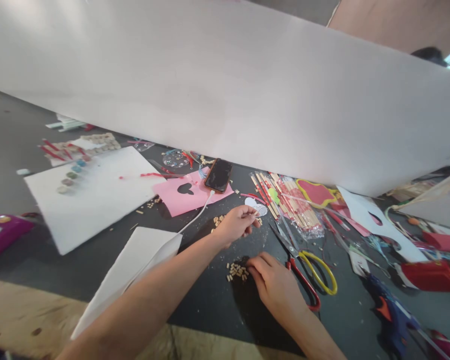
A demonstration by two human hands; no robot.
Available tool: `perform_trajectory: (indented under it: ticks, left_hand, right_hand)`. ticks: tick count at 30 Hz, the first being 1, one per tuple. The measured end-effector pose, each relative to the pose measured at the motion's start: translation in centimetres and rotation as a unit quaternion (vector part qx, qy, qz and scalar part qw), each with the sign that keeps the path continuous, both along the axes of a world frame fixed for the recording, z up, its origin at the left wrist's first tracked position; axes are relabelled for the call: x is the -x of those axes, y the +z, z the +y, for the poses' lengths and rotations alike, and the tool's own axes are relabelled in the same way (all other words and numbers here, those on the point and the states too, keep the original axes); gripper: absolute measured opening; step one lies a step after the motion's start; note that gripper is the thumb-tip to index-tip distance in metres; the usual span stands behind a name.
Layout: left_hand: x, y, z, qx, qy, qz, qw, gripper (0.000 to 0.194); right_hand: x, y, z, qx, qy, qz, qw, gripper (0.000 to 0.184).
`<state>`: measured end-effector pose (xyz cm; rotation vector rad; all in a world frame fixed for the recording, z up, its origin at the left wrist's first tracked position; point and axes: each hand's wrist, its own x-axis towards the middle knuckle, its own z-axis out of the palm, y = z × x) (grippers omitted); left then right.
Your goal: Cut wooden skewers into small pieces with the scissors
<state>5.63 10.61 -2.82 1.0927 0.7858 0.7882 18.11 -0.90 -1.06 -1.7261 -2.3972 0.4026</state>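
My left hand [237, 223] is raised over the middle of the dark table, its thumb and fingertips pinched together. Whatever is in that pinch is too small to name. Just behind its fingertips lies a white cut-out with rounded lobes [255, 206]. A few small pale pieces [218, 220] lie beside its wrist. Lower down, my right hand [272, 277] rests on the table with curled fingers, at the edge of a pile of short cut wooden stick pieces [237, 272]. Its fingertips are partly hidden, and I cannot make out what they grip.
Scissors with yellow handles [318, 272] and red-handled scissors [305, 287] lie right of my right hand. Behind are bagged wooden sticks [302, 210] and a phone [218, 175] on pink paper [172, 195], its cable crossing left. A blue glue gun [392, 312] lies at right.
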Motion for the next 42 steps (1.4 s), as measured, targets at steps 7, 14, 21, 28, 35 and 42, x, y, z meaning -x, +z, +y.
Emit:
perform_trajectory:
  ticks: [7,14,21,28,35,42]
  left_hand:
    - [0.0,0.1,0.0,-0.008,-0.008,0.007,1.000,0.017]
    - [0.1,0.1,-0.2,-0.005,-0.028,0.025,0.999,0.018]
    - [-0.1,0.4,-0.7,0.016,-0.104,0.035,0.994,0.029]
    - [0.3,1.2,-0.8,0.038,-0.149,0.021,0.988,0.034]
    - [0.3,1.0,-0.7,0.038,-0.147,0.020,0.988,0.038]
    - [0.3,1.6,-0.9,-0.004,-0.147,0.052,0.988,0.036]
  right_hand:
    - [-0.1,-0.5,-0.6,0.034,-0.010,-0.005,0.999,0.013]
    - [-0.7,-0.3,0.0,-0.032,-0.008,-0.024,0.999,0.016]
    - [-3.2,2.7,2.9,-0.165,-0.046,-0.022,0.985,0.017]
    - [-3.2,2.7,4.7,-0.220,0.013,-0.126,0.967,0.015]
    - [-3.3,2.5,4.7,-0.216,0.027,-0.101,0.971,0.019]
    - [-3.5,1.8,4.6,-0.199,-0.034,0.003,0.979,0.016]
